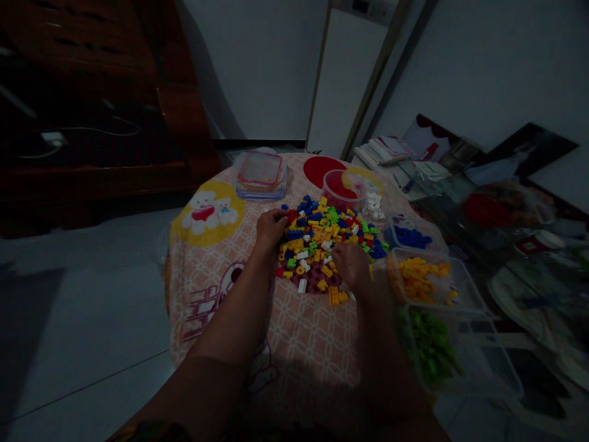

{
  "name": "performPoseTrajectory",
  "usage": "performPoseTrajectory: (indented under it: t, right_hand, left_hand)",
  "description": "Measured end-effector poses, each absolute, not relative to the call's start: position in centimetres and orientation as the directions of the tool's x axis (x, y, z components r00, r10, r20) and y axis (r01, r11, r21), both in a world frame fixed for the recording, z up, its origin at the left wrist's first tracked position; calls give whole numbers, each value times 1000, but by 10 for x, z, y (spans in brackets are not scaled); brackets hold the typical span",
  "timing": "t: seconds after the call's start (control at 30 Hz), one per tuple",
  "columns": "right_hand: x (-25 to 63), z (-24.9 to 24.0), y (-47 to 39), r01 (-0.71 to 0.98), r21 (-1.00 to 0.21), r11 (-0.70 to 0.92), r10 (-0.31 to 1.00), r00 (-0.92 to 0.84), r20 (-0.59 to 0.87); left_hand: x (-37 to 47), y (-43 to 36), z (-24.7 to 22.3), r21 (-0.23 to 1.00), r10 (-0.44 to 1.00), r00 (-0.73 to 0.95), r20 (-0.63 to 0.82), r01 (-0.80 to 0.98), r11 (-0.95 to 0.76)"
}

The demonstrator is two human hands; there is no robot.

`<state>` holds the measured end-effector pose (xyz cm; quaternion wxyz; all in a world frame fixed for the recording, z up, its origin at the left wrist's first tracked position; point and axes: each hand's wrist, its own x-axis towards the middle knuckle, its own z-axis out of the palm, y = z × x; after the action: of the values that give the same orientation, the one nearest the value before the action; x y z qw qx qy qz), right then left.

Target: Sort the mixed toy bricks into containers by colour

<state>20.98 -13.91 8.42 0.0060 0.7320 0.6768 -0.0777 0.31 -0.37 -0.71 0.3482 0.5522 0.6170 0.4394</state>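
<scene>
A pile of small mixed toy bricks [322, 230] in yellow, blue, green, white and red lies on the patterned tablecloth [313, 337]. My left hand [272, 227] is at the pile's left edge, its fingers pinched together beside a red brick; what lies between the fingertips is too small to make out. My right hand [352, 263] rests over the right side of the pile with its fingers curled in, and whatever they hold is hidden.
To the right stand clear boxes of blue bricks [411, 237], yellow bricks [421, 279] and green bricks [432, 347]. Behind the pile are a round tub of red bricks [340, 187], white bricks [374, 205] and stacked lidded containers [261, 175]. A cluttered glass table is at the far right.
</scene>
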Motion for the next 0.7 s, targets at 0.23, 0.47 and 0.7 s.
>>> performPoseTrajectory:
  t: [0.23, 0.47, 0.7]
  right_hand:
    - [201, 74, -135, 992, -65, -108, 984, 98, -148]
    - [203, 81, -138, 994, -64, -83, 978, 69, -198]
    - [200, 80, -138, 990, -97, -104, 975, 83, -206]
  left_hand:
    - [3, -5, -3, 908, 987, -144, 67, 418, -1]
    - [2, -7, 0, 898, 987, -140, 76, 439, -7]
    - [2, -6, -5, 899, 985, -144, 93, 437, -21]
